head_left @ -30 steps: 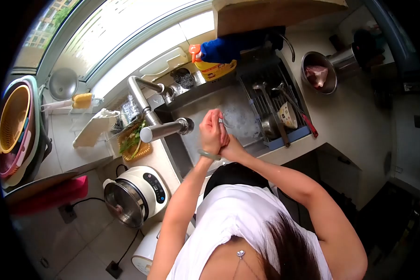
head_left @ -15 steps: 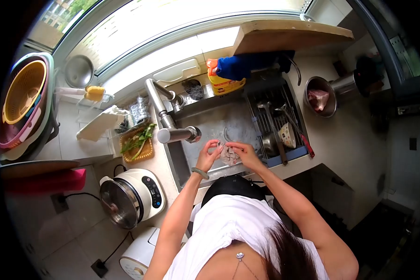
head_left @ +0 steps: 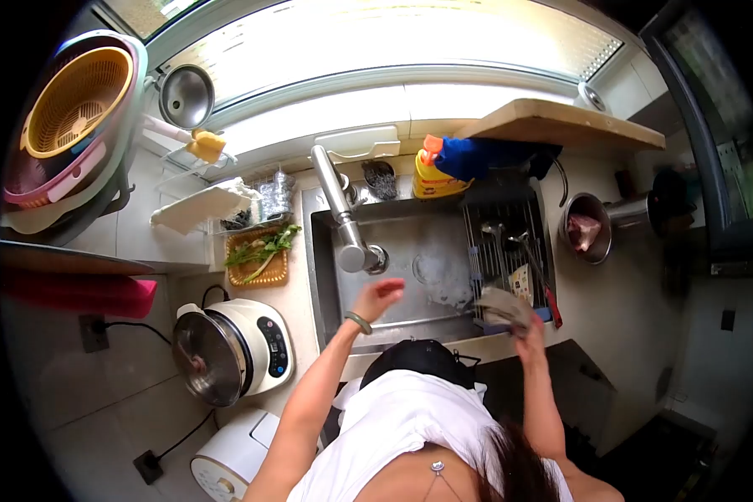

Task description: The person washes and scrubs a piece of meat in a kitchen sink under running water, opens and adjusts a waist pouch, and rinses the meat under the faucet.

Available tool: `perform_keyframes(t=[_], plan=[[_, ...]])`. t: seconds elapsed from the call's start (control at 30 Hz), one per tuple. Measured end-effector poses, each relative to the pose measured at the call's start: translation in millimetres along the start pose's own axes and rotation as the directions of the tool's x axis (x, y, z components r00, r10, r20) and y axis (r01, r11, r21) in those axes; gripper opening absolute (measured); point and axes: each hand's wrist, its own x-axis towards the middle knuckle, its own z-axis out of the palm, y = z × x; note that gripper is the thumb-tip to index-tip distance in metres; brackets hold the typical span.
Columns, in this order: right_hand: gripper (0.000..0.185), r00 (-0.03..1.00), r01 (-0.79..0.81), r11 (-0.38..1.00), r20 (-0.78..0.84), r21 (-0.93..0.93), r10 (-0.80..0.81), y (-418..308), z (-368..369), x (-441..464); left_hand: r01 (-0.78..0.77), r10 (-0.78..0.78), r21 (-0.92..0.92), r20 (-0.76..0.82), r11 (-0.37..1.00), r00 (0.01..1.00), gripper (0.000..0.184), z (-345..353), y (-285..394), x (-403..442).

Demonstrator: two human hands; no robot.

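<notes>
My left hand (head_left: 379,295) hovers over the near left part of the steel sink (head_left: 326,311), its fingers loosely bent and holding nothing visible. My right hand (head_left: 530,337) is off to the right, by the near corner of the drying rack (head_left: 481,251). It grips a greyish-beige cloth (head_left: 500,307), smeared by motion, which covers part of the rack. Ladles and other utensils lie in the rack, beside a patterned white piece (head_left: 521,284). The faucet (head_left: 353,256) extends over the sink beyond my left hand.
A yellow bottle (head_left: 437,180) and a wooden board (head_left: 573,124) stand behind the sink. Right of it, a metal pot (head_left: 598,251) contains raw meat (head_left: 583,232). On the left are a basket of greens (head_left: 263,253), an electric cooker (head_left: 259,335) and stacked basins (head_left: 130,125).
Both hands held the cloth together over the sink. My left hand has let go, while my right hand has carried the cloth right to the rack. The camera view has shifted slightly.
</notes>
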Motion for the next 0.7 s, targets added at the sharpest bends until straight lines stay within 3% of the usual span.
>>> perform_keyframes(t=[0.03, 0.07, 0.1, 0.13, 0.17, 0.2, 0.23, 0.27, 0.3, 0.37, 0.43, 0.47, 0.53, 0.57, 0.63, 0.7], plan=[[0.028, 0.984, 0.004, 0.994, -0.178, 0.111, 0.016, -10.7, -23.7, -0.7, -0.025, 0.04, 0.094, -0.159, 0.995, 0.986, 0.024, -14.8, 9.1, 6.3], [0.029, 0.975, 0.126, 0.977, -0.206, 0.169, -0.09, -13.1, -60.7, 10.5, 0.076, -0.024, 0.171, -0.288, 0.982, 0.957, 0.016, -45.1, -26.8, 25.0], [0.029, 0.952, 0.247, 0.943, -0.238, 0.225, -0.192, -14.5, -94.3, 23.0, 0.098, 0.138, 0.43, -0.484, 0.897, 0.864, 0.011, -55.4, -3.9, 28.3], [0.029, 0.919, 0.335, 0.9, -0.305, 0.278, -0.248, -22.4, -109.7, 24.3, -0.145, 0.145, 0.04, -0.501, 0.989, 0.853, 0.014, -69.6, -3.7, 43.0], [0.029, 0.879, 0.423, 0.846, -0.374, 0.325, -0.296, -28.8, -122.3, 24.7, -0.086, -0.071, -0.304, -0.47, 0.949, 0.88, 0.02, -93.9, -1.2, 57.9], [0.029, 0.859, 0.451, 0.86, -0.377, 0.237, -0.346, -27.1, -143.1, 31.3, -0.132, -0.08, -0.351, -0.53, 0.927, 0.844, 0.028, -98.1, 27.5, 64.7], [0.03, 0.837, 0.476, 0.867, -0.377, 0.147, -0.396, -21.9, -157.9, 37.0, -0.119, -0.132, -0.41, -0.534, 0.904, 0.835, 0.042, -112.3, 33.3, 81.0], [0.034, 0.87, 0.317, 0.937, -0.439, 0.146, -0.226, -26.7, -153.7, 29.7, -0.063, -0.146, -0.383, -0.492, 0.922, 0.858, 0.047, -128.8, 45.4, 88.4], [0.034, 0.87, 0.321, 0.936, -0.435, 0.144, -0.231, -17.8, -172.7, 37.7, -0.004, -0.165, -0.352, -0.449, 0.936, 0.878, 0.052, -141.0, 60.7, 92.9], [0.047, 0.892, -0.067, 0.96, -0.415, 0.273, 0.18, 3.8, -222.6, 69.2, -0.054, -0.247, -0.492, -0.526, 0.869, 0.814, 0.072, -147.4, 89.1, 121.4], [0.051, 0.838, 0.006, 0.962, -0.527, 0.274, 0.145, 3.5, -173.3, 59.1, 0.125, -0.381, -0.532, -0.405, 0.838, 0.831, 0.085, -170.3, 97.5, 134.0], [0.051, 0.867, 0.066, 0.943, -0.487, 0.326, 0.108, 7.2, -163.3, 59.8, 0.214, -0.43, -0.506, -0.36, 0.835, 0.828, 0.088, -177.4, 104.8, 134.9], [0.046, 0.881, 0.03, 0.97, -0.465, 0.243, 0.089, 8.6, -138.3, 60.8, 0.284, -0.473, -0.497, -0.309, 0.82, 0.825, 0.09, -195.7, 107.1, 141.7], [0.042, 0.907, 0.024, 0.982, -0.418, 0.185, 0.056, 12.0, -131.5, 61.0, 0.218, -0.445, -0.493, -0.409, 0.842, 0.797, 0.089, -198.3, 121.8, 141.8], [0.043, 0.922, 0.021, 0.985, -0.385, 0.171, 0.047, 9.6, -109.3, 59.7, 0.247, -0.435, -0.548, -0.244, 0.799, 0.867, 0.074, -195.5, 152.2, 142.3], [0.044, 0.935, 0.021, 0.988, -0.352, 0.152, 0.034, 6.6, -85.7, 63.3, 0.263, -0.355, -0.414, -0.164, 0.872, 0.92, 0.054, -200.7, 154.8, 159.7]])
